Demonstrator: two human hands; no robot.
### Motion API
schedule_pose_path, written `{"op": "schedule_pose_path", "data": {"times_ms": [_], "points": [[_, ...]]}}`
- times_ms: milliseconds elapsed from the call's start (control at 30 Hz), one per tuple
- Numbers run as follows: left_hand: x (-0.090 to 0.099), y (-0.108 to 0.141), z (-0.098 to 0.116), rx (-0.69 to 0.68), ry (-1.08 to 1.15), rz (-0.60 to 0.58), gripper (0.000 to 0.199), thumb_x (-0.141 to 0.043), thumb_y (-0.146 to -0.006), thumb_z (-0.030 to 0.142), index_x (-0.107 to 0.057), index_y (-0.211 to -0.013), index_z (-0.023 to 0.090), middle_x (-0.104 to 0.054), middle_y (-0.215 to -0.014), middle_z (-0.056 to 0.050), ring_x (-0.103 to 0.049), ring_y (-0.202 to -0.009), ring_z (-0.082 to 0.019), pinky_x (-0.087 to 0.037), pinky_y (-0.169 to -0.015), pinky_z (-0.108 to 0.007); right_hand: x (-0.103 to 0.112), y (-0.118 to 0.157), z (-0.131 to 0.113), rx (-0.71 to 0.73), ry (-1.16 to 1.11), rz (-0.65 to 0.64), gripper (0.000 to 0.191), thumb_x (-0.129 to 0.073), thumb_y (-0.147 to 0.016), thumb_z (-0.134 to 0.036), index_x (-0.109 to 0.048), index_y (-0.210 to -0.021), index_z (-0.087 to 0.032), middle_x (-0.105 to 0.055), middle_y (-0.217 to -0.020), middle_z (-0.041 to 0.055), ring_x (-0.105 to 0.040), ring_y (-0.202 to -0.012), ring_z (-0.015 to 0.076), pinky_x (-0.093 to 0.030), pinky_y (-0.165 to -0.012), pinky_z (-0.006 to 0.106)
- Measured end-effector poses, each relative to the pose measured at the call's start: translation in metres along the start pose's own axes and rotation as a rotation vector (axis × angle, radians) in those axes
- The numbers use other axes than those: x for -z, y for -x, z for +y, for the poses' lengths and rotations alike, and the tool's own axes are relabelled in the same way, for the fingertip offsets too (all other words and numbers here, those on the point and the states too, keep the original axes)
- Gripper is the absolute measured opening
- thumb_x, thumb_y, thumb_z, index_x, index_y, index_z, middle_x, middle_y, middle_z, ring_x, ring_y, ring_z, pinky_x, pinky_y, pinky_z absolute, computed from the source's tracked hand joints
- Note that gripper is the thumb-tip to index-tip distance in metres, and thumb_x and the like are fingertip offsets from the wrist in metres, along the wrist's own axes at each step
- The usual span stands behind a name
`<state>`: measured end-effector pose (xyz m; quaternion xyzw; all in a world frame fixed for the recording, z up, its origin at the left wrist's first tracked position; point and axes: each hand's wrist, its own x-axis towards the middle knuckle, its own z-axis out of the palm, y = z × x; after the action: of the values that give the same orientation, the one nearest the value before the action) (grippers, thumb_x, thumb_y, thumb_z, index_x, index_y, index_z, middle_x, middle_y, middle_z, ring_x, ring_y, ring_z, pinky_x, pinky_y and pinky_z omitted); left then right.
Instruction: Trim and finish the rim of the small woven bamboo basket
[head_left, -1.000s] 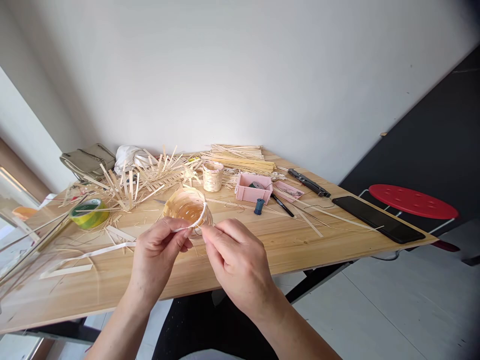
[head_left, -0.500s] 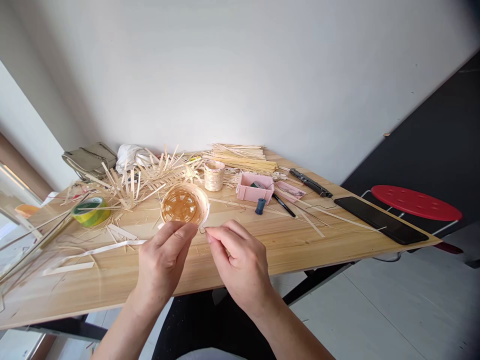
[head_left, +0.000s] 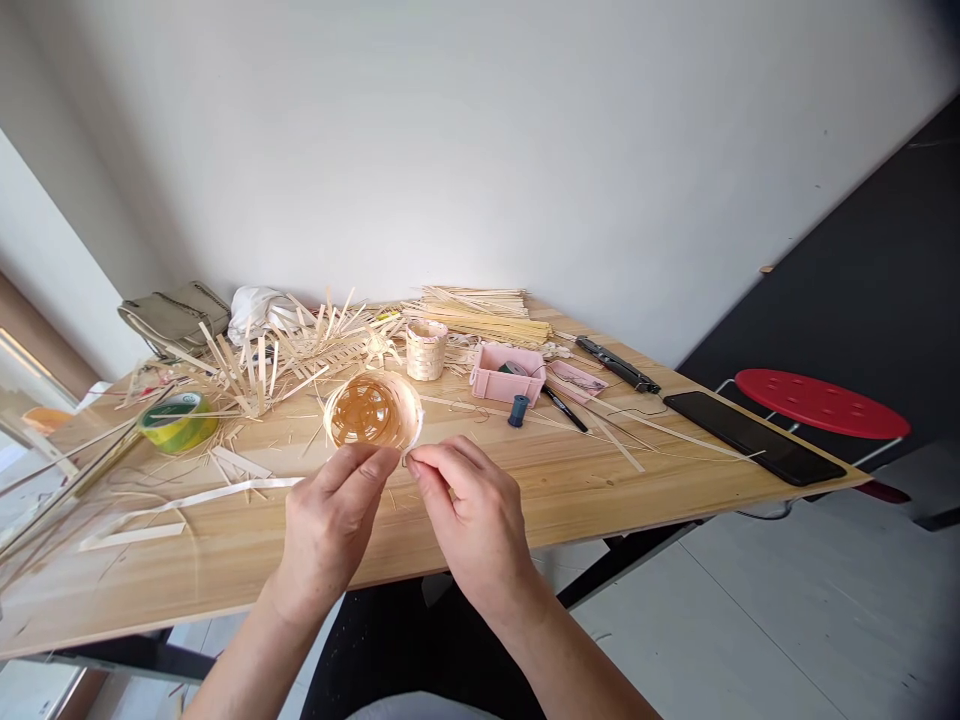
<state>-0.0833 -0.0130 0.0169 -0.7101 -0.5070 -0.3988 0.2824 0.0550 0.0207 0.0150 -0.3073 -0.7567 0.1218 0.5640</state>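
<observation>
Centre: left hand pinched a round, pale woven basket, apparently steadying it; right hand pinched, contents unclear.

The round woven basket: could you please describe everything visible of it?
The round basket looks woven from thin wooden strips, amber inside, with small gaps. Its mouth tilts toward the camera; a white strip edges the rim's right side. Over the table, the left hand appears to grip its near edge, which the fingers hide; the right hand is beside it.
</observation>
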Motion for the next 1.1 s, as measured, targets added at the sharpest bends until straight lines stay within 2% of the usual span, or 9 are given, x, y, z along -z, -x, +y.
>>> {"op": "schedule_pose_path", "data": {"times_ms": [167, 333, 467, 600, 700, 767, 833, 1000, 1100], "points": [[0.000, -0.001, -0.006, -0.043, -0.097, 0.027, 0.016, -0.055, -0.082, 0.008, -0.065, -0.091, 0.017, -0.070, -0.080, -0.002, -0.063, -0.059, -0.010, -0.041, -0.050, -0.017, 0.001, 0.004, 0.002, -0.063, 0.026, -0.051, 0.015, -0.051, -0.082, -0.009, -0.058, -0.071, -0.017, -0.056, -0.068, 0.0007, -0.052, -0.062, 0.0121, -0.040, -0.056, 0.021], [-0.003, 0.002, -0.004, -0.080, -0.074, 0.057, 0.018, -0.051, -0.085, 0.007, -0.064, -0.090, 0.018, -0.068, -0.078, 0.000, -0.061, -0.056, -0.008, -0.040, -0.048, -0.016, -0.001, 0.004, 0.002, -0.049, 0.053, -0.040, 0.021, -0.049, -0.081, -0.006, -0.056, -0.064, -0.017, -0.055, -0.062, -0.0004, -0.052, -0.060, 0.0117, -0.037, -0.055, 0.022], [-0.003, 0.005, -0.006, -0.115, -0.035, 0.006, 0.017, -0.049, -0.086, 0.009, -0.061, -0.096, 0.018, -0.068, -0.082, -0.002, -0.062, -0.061, -0.009, -0.043, -0.052, -0.016, 0.009, -0.002, -0.002, -0.046, 0.078, -0.090, 0.014, -0.054, -0.082, -0.011, -0.062, -0.074, -0.017, -0.060, -0.069, 0.0012, -0.055, -0.064, 0.0129, -0.041, -0.058, 0.022], [0.001, 0.005, -0.012, -0.179, -0.024, -0.079, 0.020, -0.047, -0.087, 0.008, -0.059, -0.099, 0.017, -0.067, -0.085, -0.002, -0.061, -0.064, -0.009, -0.043, -0.054, -0.017, 0.028, -0.020, -0.006, -0.013, 0.094, -0.125, 0.009, -0.059, -0.082, -0.013, -0.066, -0.081, -0.017, -0.064, -0.078, 0.0025, -0.057, -0.069, 0.0131, -0.042, -0.062, 0.023], [0.003, 0.004, -0.014, -0.246, -0.033, -0.138, 0.021, -0.043, -0.089, 0.007, -0.058, -0.100, 0.016, -0.066, -0.085, -0.003, -0.061, -0.064, -0.010, -0.043, -0.053, -0.018, 0.033, -0.040, -0.008, -0.045, 0.149, -0.345, 0.017, -0.058, -0.080, -0.008, -0.065, -0.066, -0.016, -0.062, -0.064, -0.0012, -0.054, -0.059, 0.0102, -0.037, -0.058, 0.022], [0.004, 0.003, -0.014, -0.299, -0.048, -0.158, 0.023, -0.039, -0.090, 0.007, -0.057, -0.101, 0.015, -0.066, -0.085, -0.004, -0.060, -0.062, -0.011, -0.043, -0.051, -0.019, 0.032, -0.051, -0.008, -0.084, 0.205, -0.519, 0.027, -0.058, -0.078, -0.008, -0.057, -0.052, -0.015, -0.053, -0.050, -0.0038, -0.046, -0.051, 0.0081, -0.031, -0.052, 0.022], [0.005, 0.001, -0.013, -0.347, -0.062, -0.172, 0.025, -0.036, -0.091, 0.007, -0.057, -0.103, 0.013, -0.066, -0.083, -0.005, -0.060, -0.060, -0.011, -0.044, -0.050, -0.019, 0.029, -0.058, -0.009, -0.108, 0.241, -0.630, 0.034, -0.058, -0.077, -0.009, -0.048, -0.044, -0.014, -0.041, -0.043, -0.0053, -0.037, -0.046, 0.0067, -0.024, -0.048, 0.023], [0.007, -0.002, -0.010, -0.417, -0.069, -0.202, 0.026, -0.033, -0.091, 0.008, -0.057, -0.098, 0.011, -0.065, -0.078, -0.006, -0.060, -0.059, -0.011, -0.047, -0.051, -0.020, 0.025, -0.061, -0.012, -0.179, 0.246, -0.745, 0.034, -0.053, -0.071, -0.003, -0.039, -0.042, -0.015, -0.032, -0.039, -0.0061, -0.029, -0.041, 0.0061, -0.018, -0.045, 0.024], [0.007, -0.002, -0.009, -0.427, -0.059, -0.223, 0.025, -0.033, -0.091, 0.008, -0.058, -0.097, 0.011, -0.065, -0.079, -0.006, -0.059, -0.057, -0.011, -0.046, -0.048, -0.020, 0.023, -0.060, -0.011, -0.148, 0.241, -0.726, 0.031, -0.051, -0.069, 0.000, -0.037, -0.045, -0.015, -0.036, -0.043, -0.0057, -0.030, -0.044, 0.0068, -0.019, -0.046, 0.024]]}}
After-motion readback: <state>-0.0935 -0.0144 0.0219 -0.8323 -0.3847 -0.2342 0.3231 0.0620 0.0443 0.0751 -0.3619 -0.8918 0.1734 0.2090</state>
